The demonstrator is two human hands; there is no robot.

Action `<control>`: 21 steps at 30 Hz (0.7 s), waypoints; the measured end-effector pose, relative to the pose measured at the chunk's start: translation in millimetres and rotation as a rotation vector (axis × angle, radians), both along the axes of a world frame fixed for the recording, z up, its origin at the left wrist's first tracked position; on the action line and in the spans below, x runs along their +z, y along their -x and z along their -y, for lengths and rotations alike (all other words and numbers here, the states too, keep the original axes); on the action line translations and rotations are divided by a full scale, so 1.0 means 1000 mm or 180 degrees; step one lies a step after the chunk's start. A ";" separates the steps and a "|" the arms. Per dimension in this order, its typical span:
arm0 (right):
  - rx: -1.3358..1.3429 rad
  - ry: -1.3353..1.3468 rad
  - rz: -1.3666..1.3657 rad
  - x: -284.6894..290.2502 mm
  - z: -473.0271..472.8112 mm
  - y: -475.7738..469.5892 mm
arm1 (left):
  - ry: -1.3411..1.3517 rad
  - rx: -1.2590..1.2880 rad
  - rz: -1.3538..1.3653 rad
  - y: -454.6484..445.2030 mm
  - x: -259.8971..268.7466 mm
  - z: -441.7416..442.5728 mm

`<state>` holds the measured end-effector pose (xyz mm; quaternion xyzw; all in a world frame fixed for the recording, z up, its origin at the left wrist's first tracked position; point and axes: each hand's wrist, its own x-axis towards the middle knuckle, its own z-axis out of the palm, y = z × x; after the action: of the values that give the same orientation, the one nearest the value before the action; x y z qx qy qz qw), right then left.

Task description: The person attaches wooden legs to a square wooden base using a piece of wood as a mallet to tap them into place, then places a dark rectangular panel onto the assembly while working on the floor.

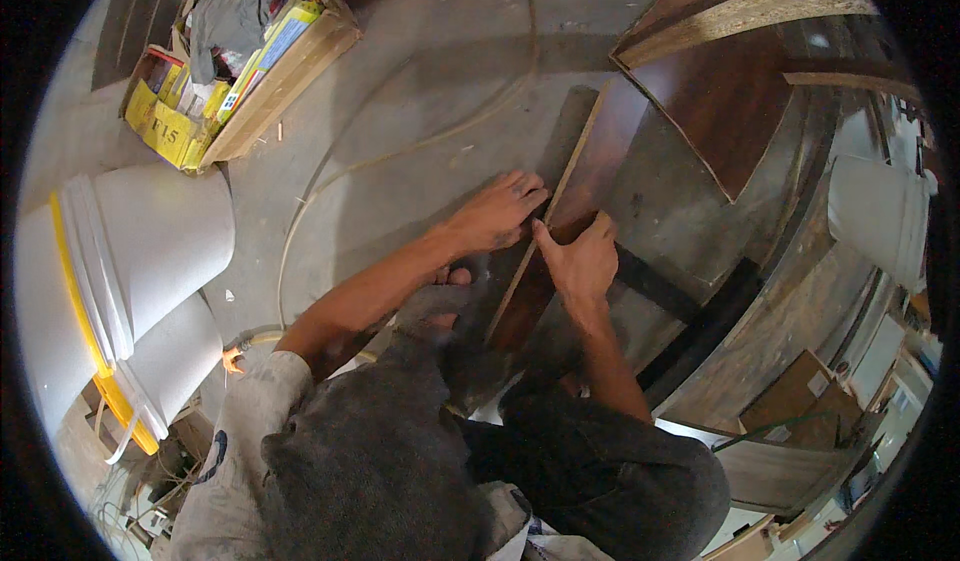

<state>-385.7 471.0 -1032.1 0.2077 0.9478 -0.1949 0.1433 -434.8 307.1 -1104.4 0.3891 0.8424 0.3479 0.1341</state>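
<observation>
A long, narrow dark-brown wooden board [534,287] with a pale raw edge runs away from me, low over the concrete floor. My right hand [581,261] grips it from the right, its thumb at the pale edge and its fingers over the brown face. On the other side, my left hand [510,208] has its fingers curled at the same edge; whether it holds something small there I cannot tell. The far part of the board shines with reflected light. Beneath it, a dark strip [660,283] lies on the floor to the right of my right hand.
A cardboard box [281,80] with yellow packets and grey cloth stands at upper left, white foam rolls [165,223] at left. A thin hose [420,141] curves over the floor. Brown panels [720,118] lean at upper right; a long board [780,321] and stacked pieces line the right.
</observation>
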 end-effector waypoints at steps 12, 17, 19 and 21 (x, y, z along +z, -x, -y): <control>-0.0053 0.0090 -0.0125 -0.006 0.004 -0.006 | -0.0138 -0.0018 0.0048 -0.004 -0.001 0.006; -0.0257 0.0584 -0.0097 -0.008 -0.007 -0.016 | -0.0955 0.1256 0.1990 -0.047 0.020 0.007; -0.0207 0.0696 -0.0023 -0.003 -0.008 -0.024 | -0.1148 0.1444 0.2429 -0.059 0.020 0.008; -0.0030 0.0846 -0.0065 -0.002 -0.004 -0.031 | -0.0993 0.1518 0.2963 -0.058 0.036 0.003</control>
<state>-354.4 475.3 -1034.0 0.1894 0.9141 -0.3215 0.1590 -376.7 304.0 -1068.5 0.0074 0.6973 0.6250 0.3509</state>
